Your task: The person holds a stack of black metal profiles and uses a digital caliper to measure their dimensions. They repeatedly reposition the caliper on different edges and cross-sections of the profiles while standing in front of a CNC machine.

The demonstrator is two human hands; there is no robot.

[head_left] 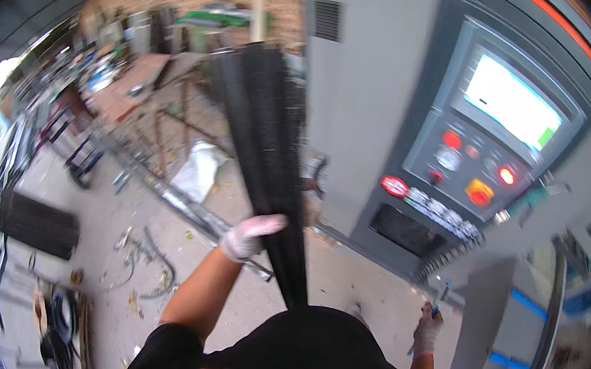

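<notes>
My left hand [252, 237], in a whitish work glove, is wrapped round the side of a long dark ribbed metal profile [265, 135]. It leans upright in front of me, its lower end close against my body. Low at the right, my right hand [428, 331], also gloved, is closed round a thin tool with blue parts [436, 310]; its kind is too blurred to tell.
A grey machine cabinet [358, 118] with a lit screen [515, 102] and red buttons stands ahead to the right. A metal rail [187, 203], a dark panel [39, 224] and scraps lie on the floor at left. Grey cabinets with blue strips [510, 362] stand at right.
</notes>
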